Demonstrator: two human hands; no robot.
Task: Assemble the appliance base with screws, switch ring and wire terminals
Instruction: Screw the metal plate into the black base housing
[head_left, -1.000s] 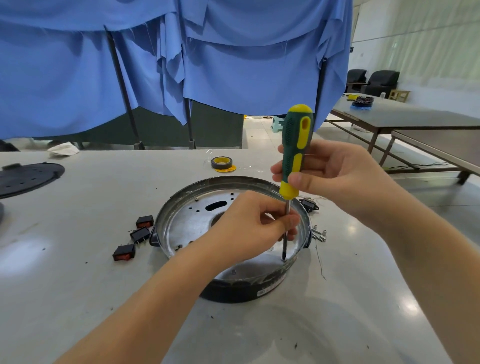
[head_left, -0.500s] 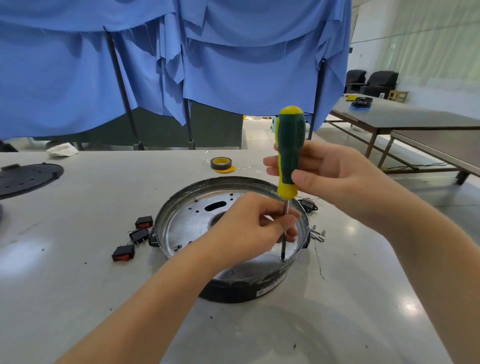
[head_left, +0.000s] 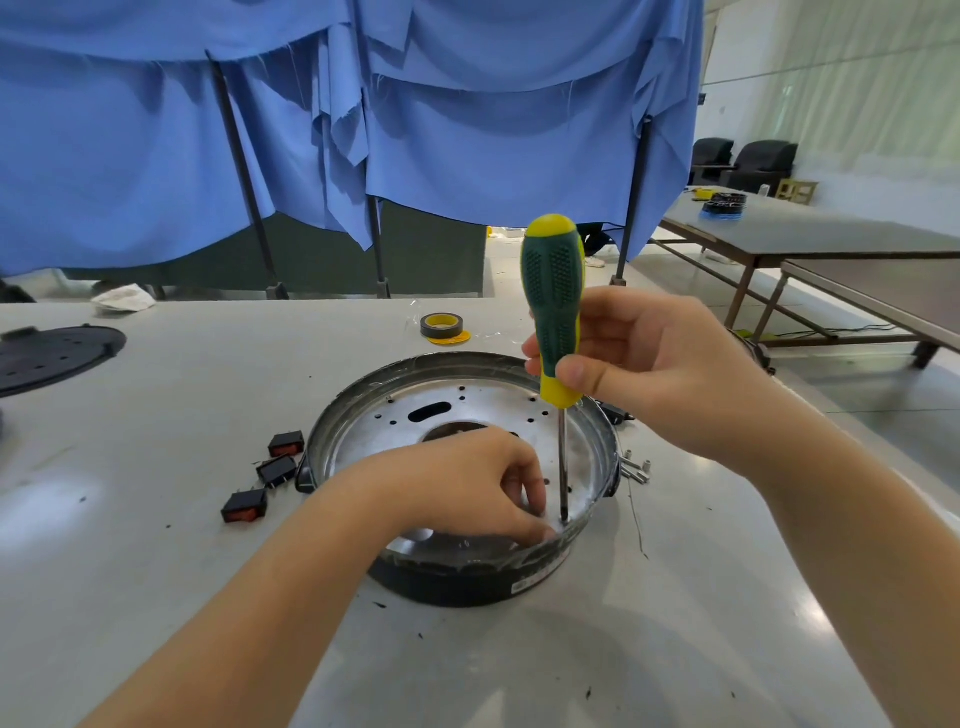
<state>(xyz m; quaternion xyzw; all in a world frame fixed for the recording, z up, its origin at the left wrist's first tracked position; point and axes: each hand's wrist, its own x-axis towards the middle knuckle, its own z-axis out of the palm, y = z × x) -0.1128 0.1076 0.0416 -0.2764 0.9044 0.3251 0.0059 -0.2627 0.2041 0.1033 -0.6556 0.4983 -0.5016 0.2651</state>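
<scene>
The appliance base (head_left: 467, 467), a round metal pan with a dark outer wall, lay on the tabletop (head_left: 156, 571) directly below both hands.

The right hand (head_left: 660, 374) held the screwdriver (head_left: 556, 312) in a closed grip: fingers wrapped behind the green and yellow handle, thumb pressed across the yellow collar at its lower end. The tool stood nearly upright. Its shaft ran down from the grip to the pan floor, and the tip met the floor close to the near right wall. Whether a screw sat under the tip could not be told.

The left hand (head_left: 467, 488) rested inside the pan, just left of the shaft. Its fingers were curled, with the fingertips (head_left: 543, 530) down on the pan floor beside the tip. Whether they pinched anything could not be told.

Three black rocker switches (head_left: 270, 473) with red faces lay on the tabletop left of the left hand, just outside the pan wall. Small metal terminals (head_left: 636, 467) lay below the right hand, just outside the right wall. A roll of tape (head_left: 441, 326) sat beyond the pan, left of the screwdriver handle. A dark perforated disc (head_left: 52, 358) lay at the far left edge of the tabletop, well apart from both hands.
</scene>
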